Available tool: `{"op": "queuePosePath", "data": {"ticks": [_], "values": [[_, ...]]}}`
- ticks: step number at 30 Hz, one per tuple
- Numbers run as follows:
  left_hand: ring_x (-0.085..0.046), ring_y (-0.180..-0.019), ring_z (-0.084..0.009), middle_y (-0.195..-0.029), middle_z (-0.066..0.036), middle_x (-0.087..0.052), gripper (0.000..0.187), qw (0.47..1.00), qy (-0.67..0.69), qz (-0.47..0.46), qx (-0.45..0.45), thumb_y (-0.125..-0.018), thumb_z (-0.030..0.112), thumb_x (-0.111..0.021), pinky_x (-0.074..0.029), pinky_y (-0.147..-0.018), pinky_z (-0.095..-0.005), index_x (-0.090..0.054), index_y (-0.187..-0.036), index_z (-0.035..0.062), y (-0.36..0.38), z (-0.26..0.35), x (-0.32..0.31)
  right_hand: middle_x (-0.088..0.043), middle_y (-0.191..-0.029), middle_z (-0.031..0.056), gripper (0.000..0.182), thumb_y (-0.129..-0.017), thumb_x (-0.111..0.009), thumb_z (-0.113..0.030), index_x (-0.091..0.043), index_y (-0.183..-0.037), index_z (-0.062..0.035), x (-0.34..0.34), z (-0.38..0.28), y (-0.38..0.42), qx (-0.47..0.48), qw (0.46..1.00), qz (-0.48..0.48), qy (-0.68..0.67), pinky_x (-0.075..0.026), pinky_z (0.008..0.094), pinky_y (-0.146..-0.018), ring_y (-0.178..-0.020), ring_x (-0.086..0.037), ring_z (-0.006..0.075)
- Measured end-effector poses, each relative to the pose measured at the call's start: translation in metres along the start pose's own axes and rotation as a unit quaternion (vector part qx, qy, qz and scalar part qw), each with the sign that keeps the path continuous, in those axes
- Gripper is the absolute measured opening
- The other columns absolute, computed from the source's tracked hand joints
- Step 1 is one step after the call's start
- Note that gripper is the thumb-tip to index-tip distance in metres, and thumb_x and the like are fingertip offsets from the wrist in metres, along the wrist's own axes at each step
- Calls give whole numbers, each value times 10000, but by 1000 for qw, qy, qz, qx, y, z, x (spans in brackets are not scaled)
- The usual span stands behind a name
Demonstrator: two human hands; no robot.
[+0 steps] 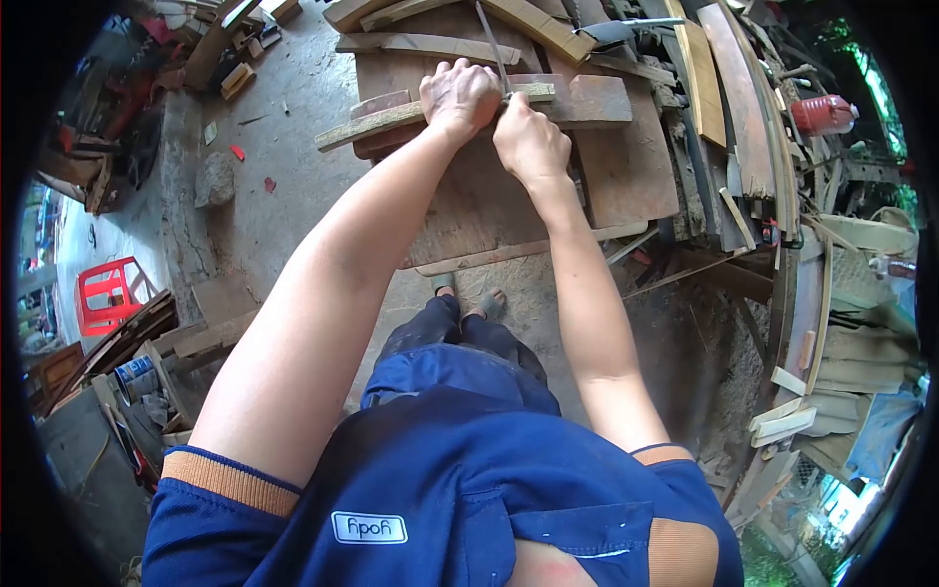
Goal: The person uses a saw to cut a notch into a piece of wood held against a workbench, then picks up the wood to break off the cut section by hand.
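My left hand (pixel 458 100) is closed over a narrow wooden strip (pixel 377 125), pressing it down on wooden blocks on the workbench (pixel 469 210). Just to its right, my right hand (pixel 531 142) is wrapped round the handle of what looks like a hand saw; the handle is hidden in the fist. The narrow saw blade (pixel 494 44) points away from me and crosses the strip close to my left fingers. A thicker wooden block (pixel 599 100) lies beside the strip's right end.
More timber pieces (pixel 421 45) lie at the bench's far side. Long planks (pixel 699 83) are piled on the right, near a red-filled plastic bottle (pixel 824 115). A red plastic chair (pixel 110 296) stands at left, a blue can (pixel 136 379) below it. Wood scraps (pixel 238 80) lie on the floor.
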State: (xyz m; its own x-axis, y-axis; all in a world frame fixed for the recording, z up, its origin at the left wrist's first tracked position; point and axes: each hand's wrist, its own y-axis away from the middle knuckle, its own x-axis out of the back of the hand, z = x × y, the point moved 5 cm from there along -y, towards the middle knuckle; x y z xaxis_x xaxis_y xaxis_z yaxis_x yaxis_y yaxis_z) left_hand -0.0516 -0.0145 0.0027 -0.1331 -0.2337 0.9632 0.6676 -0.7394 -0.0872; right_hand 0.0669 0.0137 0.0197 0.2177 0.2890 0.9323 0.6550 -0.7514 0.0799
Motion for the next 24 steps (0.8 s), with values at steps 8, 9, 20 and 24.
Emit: {"op": "queuePosePath", "data": {"ticks": [8,9,20,24], "values": [[-621,-1044,-289,-1084,-76,-683,435,1000,-8,5,-4,-939,346,-388,-486,-893,-428,-728,-902,76,0,-1,0,-689,-826,258,228,-933,-381,-166,-504,-1056,-20,0,6,62,-10,999,-46,1,-541,539,-708,-813,-689,422],[-612,-1054,-284,-1085,-79,-683,415,1000,7,12,7,-925,334,-403,-470,-890,-431,-733,-906,83,-2,-2,-3,-688,-831,261,230,-931,-382,-164,-508,-1057,-19,4,7,50,-3,1000,-29,-3,-541,537,-712,-818,-689,421],[-617,-1051,-283,-1076,-79,-681,425,1000,-12,11,-9,-942,340,-384,-492,-880,-430,-730,-915,93,-2,-2,-4,-691,-819,253,208,-931,-389,-165,-507,-1029,-25,-1,7,59,-12,999,-32,3,-545,529,-706,-805,-692,414],[-610,-1078,-290,-1140,-83,-675,460,1000,1,-6,3,-949,355,-369,-477,-906,-440,-718,-954,56,-1,1,1,-691,-839,259,214,-935,-377,-163,-528,-1000,-26,-1,1,6,1,1000,19,-9,-546,525,-712,-821,-691,415]]}}
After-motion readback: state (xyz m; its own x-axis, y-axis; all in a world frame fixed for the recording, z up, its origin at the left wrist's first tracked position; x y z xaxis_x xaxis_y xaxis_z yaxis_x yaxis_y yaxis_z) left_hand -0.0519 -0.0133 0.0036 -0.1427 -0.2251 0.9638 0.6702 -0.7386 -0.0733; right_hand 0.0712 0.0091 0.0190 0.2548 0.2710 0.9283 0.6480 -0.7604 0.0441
